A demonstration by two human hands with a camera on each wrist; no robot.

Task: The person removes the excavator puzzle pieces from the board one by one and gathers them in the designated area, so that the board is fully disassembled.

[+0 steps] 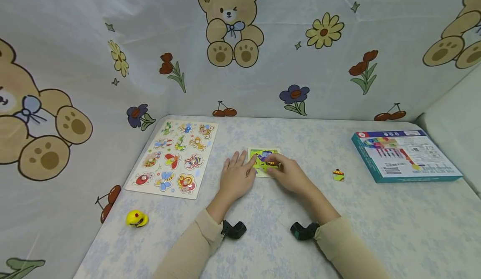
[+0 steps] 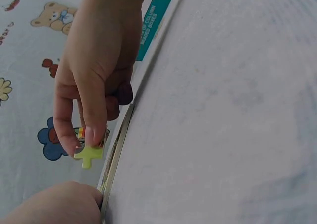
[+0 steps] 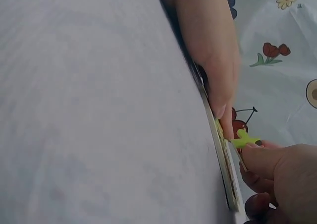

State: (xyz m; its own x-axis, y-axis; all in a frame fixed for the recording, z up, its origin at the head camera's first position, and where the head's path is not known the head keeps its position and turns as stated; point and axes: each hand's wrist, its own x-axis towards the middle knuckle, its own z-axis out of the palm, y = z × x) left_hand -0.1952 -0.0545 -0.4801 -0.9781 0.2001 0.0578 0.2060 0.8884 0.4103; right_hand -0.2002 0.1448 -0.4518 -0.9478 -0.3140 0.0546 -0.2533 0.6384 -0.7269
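Note:
A small jigsaw puzzle [image 1: 259, 151] with a bright green picture and a pale border lies mid-table. My left hand [image 1: 236, 178] rests at its left side, fingers extended, the index reaching onto the picture. Over the right part of the puzzle, my right hand [image 1: 288, 172] pinches a yellow-green puzzle piece [image 2: 90, 155] between thumb and fingers. Both wrist views show this piece [image 3: 241, 140] tilted up, just above the board. My right fingers hide part of the picture. To the right lies one loose puzzle piece [image 1: 338, 175], green with red and yellow.
A large board with insect pictures [image 1: 176, 158] lies at the left. In front of it sits a small yellow toy [image 1: 136, 218]. A teal-edged box [image 1: 409, 158] lies at the right. A printed cloth [image 1: 270, 82] hangs behind the table.

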